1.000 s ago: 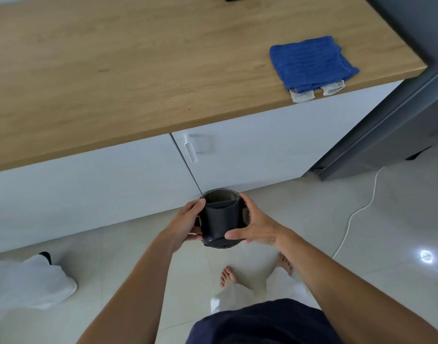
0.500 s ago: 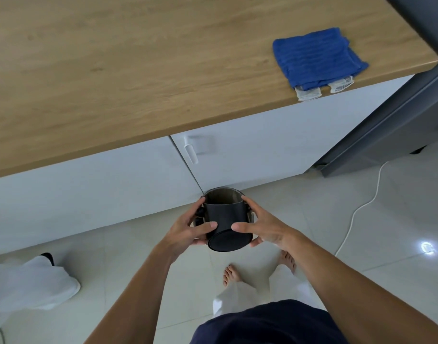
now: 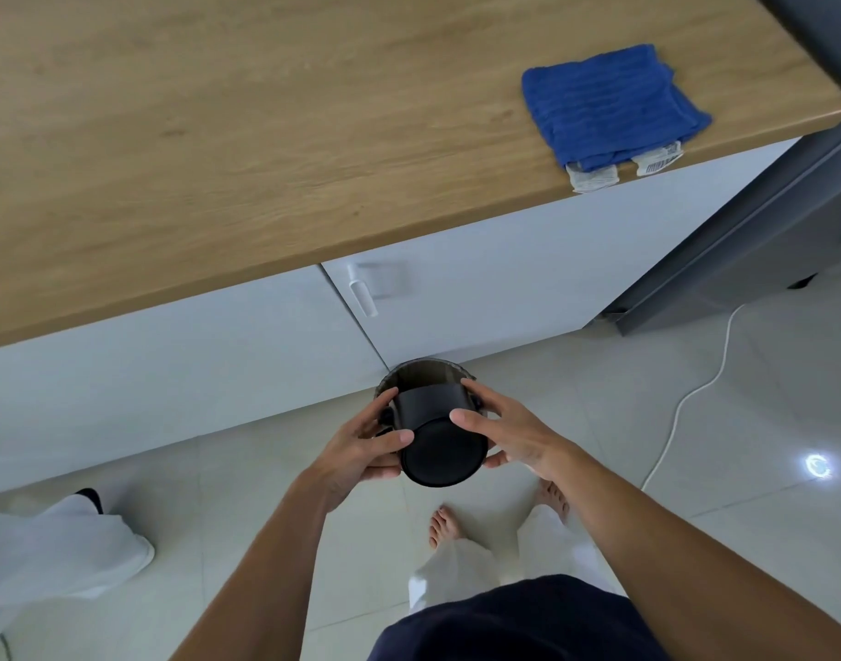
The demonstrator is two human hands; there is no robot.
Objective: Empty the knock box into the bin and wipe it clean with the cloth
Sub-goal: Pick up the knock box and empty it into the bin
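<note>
I hold a black cylindrical knock box [image 3: 440,446] between both hands, low over the floor. It is tipped over, its round base facing me and its mouth turned away toward a small dark round bin [image 3: 425,367] that stands against the cabinet foot. My left hand [image 3: 361,450] grips the box's left side and my right hand [image 3: 509,431] its right side, fingers spread over the top. The box's inside is hidden. A folded blue cloth [image 3: 604,107] with white tags lies on the wooden counter [image 3: 266,136], near its right front corner.
White cabinet doors with a handle [image 3: 363,295] run below the counter. A dark grey panel [image 3: 743,240] stands at the right, and a white cable [image 3: 681,403] trails over the tiled floor. Another person's white trouser leg [image 3: 51,551] is at the left. My bare feet are below the box.
The knock box has tipped further away from me, so its base now faces me over the bin. Both hands have shifted round it and stayed on it.
</note>
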